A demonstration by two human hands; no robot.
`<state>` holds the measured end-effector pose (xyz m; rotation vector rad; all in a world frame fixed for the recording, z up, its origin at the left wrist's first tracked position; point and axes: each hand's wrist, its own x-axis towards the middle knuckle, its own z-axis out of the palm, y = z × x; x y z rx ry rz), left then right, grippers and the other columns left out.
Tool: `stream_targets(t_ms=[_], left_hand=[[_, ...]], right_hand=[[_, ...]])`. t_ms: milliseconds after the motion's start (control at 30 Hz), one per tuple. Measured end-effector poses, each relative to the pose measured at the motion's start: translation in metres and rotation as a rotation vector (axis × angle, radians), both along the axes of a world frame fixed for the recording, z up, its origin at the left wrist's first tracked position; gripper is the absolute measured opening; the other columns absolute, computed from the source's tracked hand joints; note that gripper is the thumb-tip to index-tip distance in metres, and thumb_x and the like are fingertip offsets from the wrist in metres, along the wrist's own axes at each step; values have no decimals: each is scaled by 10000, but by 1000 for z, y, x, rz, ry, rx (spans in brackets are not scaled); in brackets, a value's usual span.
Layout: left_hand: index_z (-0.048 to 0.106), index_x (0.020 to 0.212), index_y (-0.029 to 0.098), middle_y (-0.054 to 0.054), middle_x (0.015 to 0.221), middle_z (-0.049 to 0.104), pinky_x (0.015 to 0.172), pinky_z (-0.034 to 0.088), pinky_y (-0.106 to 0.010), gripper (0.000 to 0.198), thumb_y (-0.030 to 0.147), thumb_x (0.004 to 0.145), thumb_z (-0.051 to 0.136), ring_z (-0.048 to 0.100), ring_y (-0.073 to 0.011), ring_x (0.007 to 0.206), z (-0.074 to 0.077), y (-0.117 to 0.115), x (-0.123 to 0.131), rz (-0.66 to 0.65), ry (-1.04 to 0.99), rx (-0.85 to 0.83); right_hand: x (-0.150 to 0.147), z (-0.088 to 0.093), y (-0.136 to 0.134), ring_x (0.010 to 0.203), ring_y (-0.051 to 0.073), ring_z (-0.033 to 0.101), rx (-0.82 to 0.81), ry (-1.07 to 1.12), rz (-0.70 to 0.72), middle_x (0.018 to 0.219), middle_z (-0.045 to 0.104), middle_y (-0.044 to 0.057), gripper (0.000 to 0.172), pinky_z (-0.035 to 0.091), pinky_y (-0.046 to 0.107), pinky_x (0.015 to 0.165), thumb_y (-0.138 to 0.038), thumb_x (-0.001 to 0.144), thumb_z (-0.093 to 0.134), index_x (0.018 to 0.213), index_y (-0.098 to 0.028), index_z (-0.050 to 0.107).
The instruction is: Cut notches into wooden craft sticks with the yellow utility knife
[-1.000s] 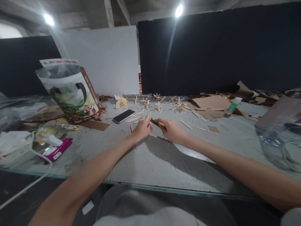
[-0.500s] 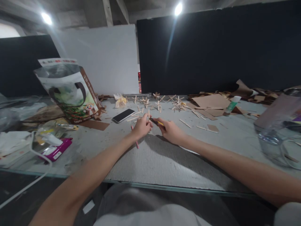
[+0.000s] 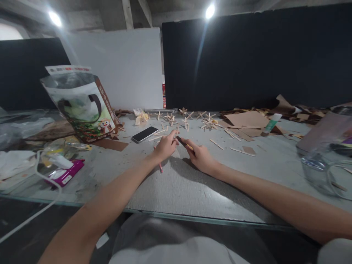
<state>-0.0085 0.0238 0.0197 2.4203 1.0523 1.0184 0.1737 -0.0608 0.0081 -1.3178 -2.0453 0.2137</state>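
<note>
My left hand (image 3: 165, 146) is closed in a pinch around a small wooden stick (image 3: 177, 130), which is partly hidden by the fingers. My right hand (image 3: 202, 157) grips a utility knife (image 3: 188, 146) with a yellow-and-dark body, its front end pointing left toward the stick. Whether the blade touches the wood is too small to tell. Under my left wrist lies a pink pencil-like rod (image 3: 160, 167). Beyond the hands, several loose and crossed wooden sticks (image 3: 209, 121) are spread over the grey table (image 3: 165, 194).
A black-screened phone (image 3: 145, 134) lies left of the sticks. Further left stand a printed bag (image 3: 79, 106) and a magenta box (image 3: 68, 173) with a white cable (image 3: 45, 205). To the right are cardboard pieces (image 3: 244, 119), a glue stick (image 3: 272, 123) and a clear container (image 3: 316, 165).
My right hand with the knife has shifted slightly right and down. The stick in my left hand now tilts and shows less. The camera view has moved slightly.
</note>
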Motion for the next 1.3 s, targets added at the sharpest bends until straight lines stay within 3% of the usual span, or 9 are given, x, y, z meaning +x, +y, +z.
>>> stream_targets(t_ms=[133,400,500,633,767,833,1033,1133,1300], left_hand=[[562,1410,180,-52,812,747,787,533,-278,513,75,917,465,713,-206,757,4,-2,1,20,24,18],[618,1387,217,-94,857,730,863,513,-328,573,-6,871,505,722,-284,904,10,3,-2,119,182,41],[591,1414,209,-67,787,714,843,520,-316,564,23,883,550,711,-249,806,9,4,-1,95,61,-26],[425,1555,267,14,662,657,704,520,-251,646,94,942,527,635,-155,591,7,-1,5,34,-102,-99],[303,1608,297,23,683,663,585,487,-207,711,69,951,448,642,-132,554,9,-8,11,10,-211,-209],[317,1602,287,18,693,665,596,492,-216,708,49,945,433,646,-135,565,11,-8,9,42,-196,-220],[467,1527,303,15,700,651,658,479,-222,671,27,916,497,636,-143,634,8,-2,4,58,-17,-13],[431,1534,275,17,658,648,569,457,-210,644,35,938,455,636,-141,564,1,0,10,99,-155,-122],[405,1504,261,35,656,681,519,468,-188,651,29,904,505,685,-140,537,-3,2,15,5,-363,-278]], right_hand=[[-3,-1,-1,820,217,745,-15,38,-6,1096,769,159,518,503,280,754,-260,1031,355,1528,-165,470],[-10,-5,0,803,240,740,-43,71,-77,1033,775,160,540,513,328,759,-275,1035,331,1546,-158,461],[-11,-6,-2,787,230,726,-55,106,-66,1026,778,148,541,516,331,755,-276,1032,332,1546,-160,456],[-12,-9,-6,841,225,720,-22,179,-17,1129,765,157,542,522,337,779,-292,1037,334,1554,-163,437],[-12,-13,-4,890,248,718,23,233,11,1171,755,170,557,532,360,781,-319,1038,338,1564,-155,418],[-12,-14,-2,869,247,717,37,241,13,1156,757,166,553,533,365,778,-327,1033,349,1550,-157,442],[-9,-16,6,675,214,667,40,253,-12,902,759,114,525,513,349,707,-356,1026,365,1479,-152,534],[-9,-19,7,650,200,643,36,270,-8,854,737,96,526,497,334,687,-347,1023,363,1479,-148,532],[-6,-18,5,611,175,586,27,304,18,804,695,61,511,465,312,642,-357,1025,385,1463,-144,541]])
